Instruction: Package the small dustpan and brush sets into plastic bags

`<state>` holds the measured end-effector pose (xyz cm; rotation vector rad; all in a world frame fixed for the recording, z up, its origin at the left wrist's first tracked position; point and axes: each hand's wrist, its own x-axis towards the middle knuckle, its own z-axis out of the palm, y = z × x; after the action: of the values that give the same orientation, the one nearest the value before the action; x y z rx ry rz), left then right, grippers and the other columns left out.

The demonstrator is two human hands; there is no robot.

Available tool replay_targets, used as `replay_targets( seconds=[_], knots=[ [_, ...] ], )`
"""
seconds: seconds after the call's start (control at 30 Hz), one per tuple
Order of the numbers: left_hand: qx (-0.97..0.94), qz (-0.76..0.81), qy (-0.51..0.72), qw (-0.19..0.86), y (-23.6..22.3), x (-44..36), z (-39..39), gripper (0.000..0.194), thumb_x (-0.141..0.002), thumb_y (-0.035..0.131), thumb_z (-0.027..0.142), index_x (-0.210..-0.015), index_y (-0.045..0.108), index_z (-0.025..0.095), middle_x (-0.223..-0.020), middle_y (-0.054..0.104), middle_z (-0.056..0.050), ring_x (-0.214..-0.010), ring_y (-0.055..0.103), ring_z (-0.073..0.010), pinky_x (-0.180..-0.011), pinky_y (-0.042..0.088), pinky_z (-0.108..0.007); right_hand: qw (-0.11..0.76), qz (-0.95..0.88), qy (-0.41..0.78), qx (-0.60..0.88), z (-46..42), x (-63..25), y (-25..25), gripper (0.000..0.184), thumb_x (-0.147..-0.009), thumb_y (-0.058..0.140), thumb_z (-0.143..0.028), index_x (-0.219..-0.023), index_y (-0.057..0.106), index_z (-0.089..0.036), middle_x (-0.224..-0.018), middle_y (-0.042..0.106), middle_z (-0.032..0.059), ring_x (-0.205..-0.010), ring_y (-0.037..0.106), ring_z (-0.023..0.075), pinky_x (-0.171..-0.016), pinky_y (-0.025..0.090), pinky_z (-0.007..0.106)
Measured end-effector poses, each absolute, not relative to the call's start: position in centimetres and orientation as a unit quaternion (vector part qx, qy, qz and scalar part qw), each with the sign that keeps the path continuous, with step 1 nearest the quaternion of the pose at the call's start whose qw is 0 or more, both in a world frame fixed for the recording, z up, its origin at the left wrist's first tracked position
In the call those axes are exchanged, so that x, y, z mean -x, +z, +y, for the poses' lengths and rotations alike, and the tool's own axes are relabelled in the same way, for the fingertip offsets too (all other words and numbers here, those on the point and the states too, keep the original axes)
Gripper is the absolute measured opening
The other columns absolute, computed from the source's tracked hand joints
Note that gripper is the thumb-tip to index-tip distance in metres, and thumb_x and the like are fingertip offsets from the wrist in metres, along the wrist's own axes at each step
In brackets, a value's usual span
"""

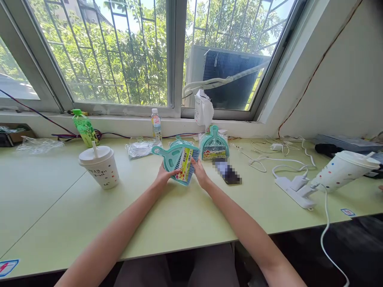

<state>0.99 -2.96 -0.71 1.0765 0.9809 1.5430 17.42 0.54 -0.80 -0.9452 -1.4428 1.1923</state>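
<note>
Between my two hands is a small teal dustpan and brush set [172,158] with blue bristles and a yellow label, held tilted above the table. My left hand [164,175] grips its lower left side, thumb lying across the label. My right hand [200,172] holds the bristle edge at the right, fingers closed on it. Behind, a second teal dustpan and brush set [214,141] stands upright with a similar label. Part of another teal piece shows just behind the held set, mostly hidden.
A paper cup with straw [100,169] and a green bottle [85,129] stand left. A clear bottle [156,125] is at the back. A phone [226,171] lies right of my hands. Farther right are a power strip [295,193], cables and another cup [344,171].
</note>
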Motion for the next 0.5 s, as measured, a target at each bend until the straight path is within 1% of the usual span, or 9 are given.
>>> replay_targets(
  seconds=[0.03,0.07,0.1,0.17,0.27,0.4,0.5],
  knots=[
    [-0.447,0.407,0.634,0.483,-0.75,-0.97,-2.94,0.077,-0.046,0.089,0.024,-0.114,0.054,0.019,-0.115,0.065,-0.010,-0.108,0.062,-0.0282,-0.092,0.052,-0.041,0.487,-0.576,0.544,0.367,0.77,-17.61,-0.85,0.055,-0.088,0.047,-0.052,-0.136,0.038,-0.027,-0.140,0.052,0.0077,-0.123,0.055,0.0223,-0.097,0.050,0.038],
    [-0.449,0.412,0.633,0.477,-0.81,-0.94,-2.90,0.077,-0.045,0.089,0.024,-0.114,0.054,0.018,-0.115,0.065,-0.010,-0.109,0.062,-0.0283,-0.093,0.051,-0.042,0.479,-0.559,0.578,0.353,0.97,-17.75,-0.93,0.049,-0.085,0.054,-0.049,-0.127,0.044,-0.027,-0.131,0.059,0.0070,-0.114,0.061,0.0221,-0.091,0.053,0.037],
    [-0.448,0.419,0.634,0.471,-0.89,-0.88,-2.84,0.077,-0.044,0.089,0.024,-0.113,0.055,0.018,-0.115,0.066,-0.011,-0.109,0.062,-0.0284,-0.093,0.051,-0.042,0.476,-0.544,0.596,0.349,1.13,-17.84,-1.04,0.044,-0.081,0.060,-0.045,-0.120,0.048,-0.026,-0.124,0.063,0.0062,-0.106,0.064,0.0216,-0.086,0.055,0.035],
    [-0.445,0.428,0.634,0.465,-1.04,-0.74,-2.70,0.077,-0.043,0.090,0.025,-0.111,0.055,0.018,-0.114,0.066,-0.010,-0.108,0.062,-0.0280,-0.092,0.051,-0.041,0.474,-0.528,0.610,0.352,1.32,-17.89,-1.22,0.040,-0.074,0.068,-0.036,-0.109,0.051,-0.026,-0.113,0.068,0.0046,-0.097,0.067,0.0205,-0.081,0.056,0.034],
    [-0.439,0.426,0.626,0.483,-1.15,-0.59,-2.58,0.076,-0.044,0.090,0.027,-0.112,0.056,0.019,-0.113,0.066,-0.010,-0.102,0.064,-0.0269,-0.087,0.054,-0.040,0.473,-0.517,0.618,0.356,1.30,-17.81,-1.23,0.034,-0.074,0.067,-0.033,-0.103,0.052,-0.025,-0.104,0.070,0.0039,-0.090,0.069,0.0199,-0.077,0.056,0.033],
    [-0.411,0.444,0.610,0.511,-1.06,-0.57,-2.60,0.074,-0.050,0.088,0.031,-0.115,0.054,0.020,-0.110,0.067,-0.010,-0.094,0.067,-0.0249,-0.079,0.056,-0.037,0.474,-0.494,0.626,0.372,1.17,-17.59,-1.18,0.028,-0.075,0.063,-0.033,-0.099,0.051,-0.024,-0.101,0.070,0.0050,-0.086,0.069,0.0207,-0.074,0.056,0.035],
    [-0.397,0.454,0.611,0.513,-0.98,-0.57,-2.59,0.075,-0.049,0.089,0.028,-0.115,0.053,0.019,-0.106,0.068,-0.010,-0.093,0.067,-0.0242,-0.079,0.056,-0.036,0.468,-0.488,0.624,0.392,1.26,-17.43,-1.45,0.027,-0.075,0.064,-0.035,-0.096,0.051,-0.024,-0.100,0.070,0.0055,-0.086,0.068,0.0208,-0.074,0.056,0.035]
  ],
)
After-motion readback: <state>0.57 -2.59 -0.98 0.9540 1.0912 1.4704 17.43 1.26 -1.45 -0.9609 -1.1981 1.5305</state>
